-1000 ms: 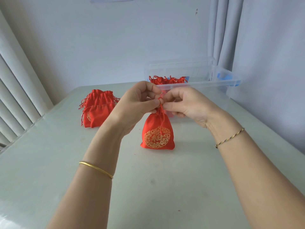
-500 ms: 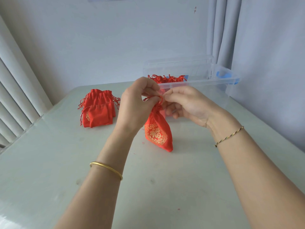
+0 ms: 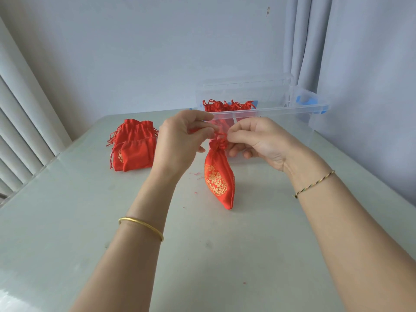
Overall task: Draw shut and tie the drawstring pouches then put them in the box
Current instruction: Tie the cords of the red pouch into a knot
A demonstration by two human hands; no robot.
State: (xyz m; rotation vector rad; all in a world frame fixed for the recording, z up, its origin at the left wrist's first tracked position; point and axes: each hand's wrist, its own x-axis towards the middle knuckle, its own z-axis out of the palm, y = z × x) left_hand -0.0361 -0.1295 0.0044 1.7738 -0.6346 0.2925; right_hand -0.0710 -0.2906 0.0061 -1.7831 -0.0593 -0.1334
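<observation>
A red drawstring pouch [image 3: 218,180] with a gold pattern hangs over the middle of the table, its bottom corner touching the tabletop and its neck gathered shut. My left hand [image 3: 180,143] pinches the red cords at the left of the neck. My right hand [image 3: 256,138] pinches the cords at the right, fingertips almost meeting the left hand's. Behind my hands stands a clear plastic box [image 3: 281,109] holding several tied red pouches [image 3: 227,105]. A pile of open red pouches [image 3: 135,149] lies at the left of the table.
The pale green table [image 3: 67,221] has small red thread scraps [image 3: 197,174] beside the held pouch. A white wall and grey curtain [image 3: 299,41] stand behind the box. Vertical blinds [image 3: 20,131] run along the left edge. A blue latch [image 3: 308,101] shows on the box's right end.
The pouch has turned from facing me to edge-on and tilted, its bottom swinging right. My hands have shifted slightly apart at the neck while working the cords.
</observation>
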